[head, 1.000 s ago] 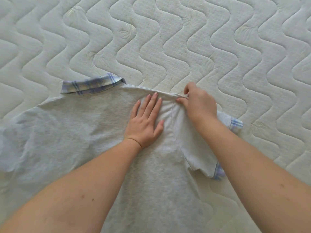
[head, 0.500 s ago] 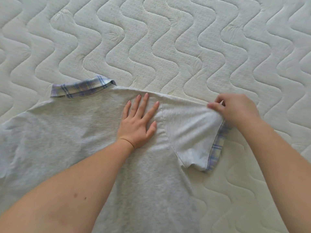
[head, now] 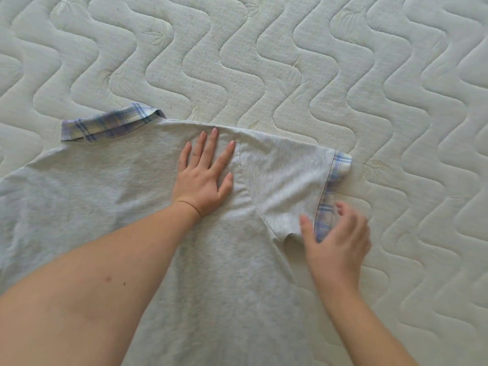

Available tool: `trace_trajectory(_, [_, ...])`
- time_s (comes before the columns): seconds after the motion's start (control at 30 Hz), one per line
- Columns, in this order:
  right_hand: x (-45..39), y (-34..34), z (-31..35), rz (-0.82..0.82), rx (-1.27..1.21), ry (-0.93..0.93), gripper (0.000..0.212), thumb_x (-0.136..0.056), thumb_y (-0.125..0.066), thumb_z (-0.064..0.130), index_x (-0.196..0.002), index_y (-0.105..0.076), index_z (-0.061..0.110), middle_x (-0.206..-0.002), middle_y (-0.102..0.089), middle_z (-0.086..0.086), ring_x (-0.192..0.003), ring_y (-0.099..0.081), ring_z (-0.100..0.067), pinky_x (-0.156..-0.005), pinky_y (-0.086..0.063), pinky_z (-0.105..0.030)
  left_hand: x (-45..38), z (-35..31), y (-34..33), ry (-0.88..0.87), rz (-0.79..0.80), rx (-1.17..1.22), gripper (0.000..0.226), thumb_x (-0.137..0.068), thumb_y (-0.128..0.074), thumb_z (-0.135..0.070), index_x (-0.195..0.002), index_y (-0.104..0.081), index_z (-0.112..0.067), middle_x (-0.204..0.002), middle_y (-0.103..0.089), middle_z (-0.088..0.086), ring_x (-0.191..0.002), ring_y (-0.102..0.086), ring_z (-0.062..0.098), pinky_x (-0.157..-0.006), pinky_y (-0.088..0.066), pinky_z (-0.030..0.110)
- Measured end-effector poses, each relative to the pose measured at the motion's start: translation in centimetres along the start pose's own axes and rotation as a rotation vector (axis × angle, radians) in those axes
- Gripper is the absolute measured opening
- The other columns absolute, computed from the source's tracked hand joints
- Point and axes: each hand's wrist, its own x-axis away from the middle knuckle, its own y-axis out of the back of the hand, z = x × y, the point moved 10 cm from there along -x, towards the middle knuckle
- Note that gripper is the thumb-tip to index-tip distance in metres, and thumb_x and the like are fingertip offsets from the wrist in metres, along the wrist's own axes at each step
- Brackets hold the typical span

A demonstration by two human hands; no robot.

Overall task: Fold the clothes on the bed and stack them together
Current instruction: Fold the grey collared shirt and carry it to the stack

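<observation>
A grey shirt (head: pixel 111 196) lies flat on the white quilted bed (head: pixel 290 62), with its checked collar (head: pixel 111 124) at the far edge. One short sleeve (head: pixel 285 180) sticks out to the right, and it has a checked cuff (head: pixel 330 196) at its end.

The shirt looks soft, thin and light. It should bend and wrinkle easily, and it will not break. It may slide on the bed if it is pulled from one side only. Good spots to take hold look like the cuff or the shoulder seam, where the cloth is thicker.

The left hand (head: pixel 206 178) lies flat on the shoulder with its fingers straight and spread, pressing the cloth down. The right hand (head: pixel 338 233) is over the low end of the cuff, fingers loosely bent and open. It seems to grip nothing, but it is a bit blurry, so a light touch is hard to rule out.
</observation>
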Motion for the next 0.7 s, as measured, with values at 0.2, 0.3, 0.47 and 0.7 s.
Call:
trace_trajectory(0.2, [6.6, -7.4, 7.9, 0.208, 0.246, 0.611, 0.060, -0.097, -0.045, 0.039, -0.149, -0.039, 0.010, -0.156, -0.036, -0.006, -0.145, -0.030, -0.022, -0.117, -0.026, -0.043, 0.0, 0.0, 0.2, 0.002, -0.008, 0.019, 0.065, -0.095, -0.029, -0.050, -0.156, -0.011, -0.038, -0.166, -0.005, 0.002, -0.153, -0.002, 0.022, -0.122, -0.003, 0.046])
trace_trajectory(0.3, [5.5, -9.9, 5.4, 0.317, 0.403, 0.507, 0.069, -0.099, -0.029, 0.050, -0.156, -0.015, 0.013, -0.163, -0.010, -0.005, -0.151, -0.010, -0.019, -0.122, -0.007, -0.037, 0.0, 0.1, 0.1, 0.012, 0.003, 0.022, 0.064, -0.096, -0.027, -0.052, -0.156, -0.007, -0.040, -0.166, -0.003, 0.000, -0.153, 0.001, 0.020, -0.122, -0.001, 0.045])
trace_trajectory(0.47, [5.5, -9.9, 0.7, 0.363, 0.520, 0.412, 0.073, -0.096, -0.010, 0.061, -0.151, 0.021, 0.023, -0.159, 0.026, 0.001, -0.146, 0.024, -0.013, -0.120, 0.013, -0.035, -0.2, 0.0, 0.8, 0.023, 0.054, 0.028, 0.063, -0.096, -0.019, -0.057, -0.155, 0.001, -0.043, -0.166, 0.004, -0.003, -0.152, 0.007, 0.016, -0.122, 0.004, 0.043])
trace_trajectory(0.7, [7.1, -6.5, 1.5, 0.308, 0.511, 0.313, 0.075, -0.099, -0.022, 0.056, -0.156, 0.006, 0.016, -0.164, 0.011, -0.002, -0.150, 0.016, -0.015, -0.120, 0.014, -0.035, 0.0, 1.1, 3.6, 0.087, 0.232, 0.478, 0.058, -0.104, -0.032, -0.045, -0.157, -0.016, -0.028, -0.166, -0.009, -0.001, -0.152, -0.004, 0.015, -0.122, -0.002, 0.038])
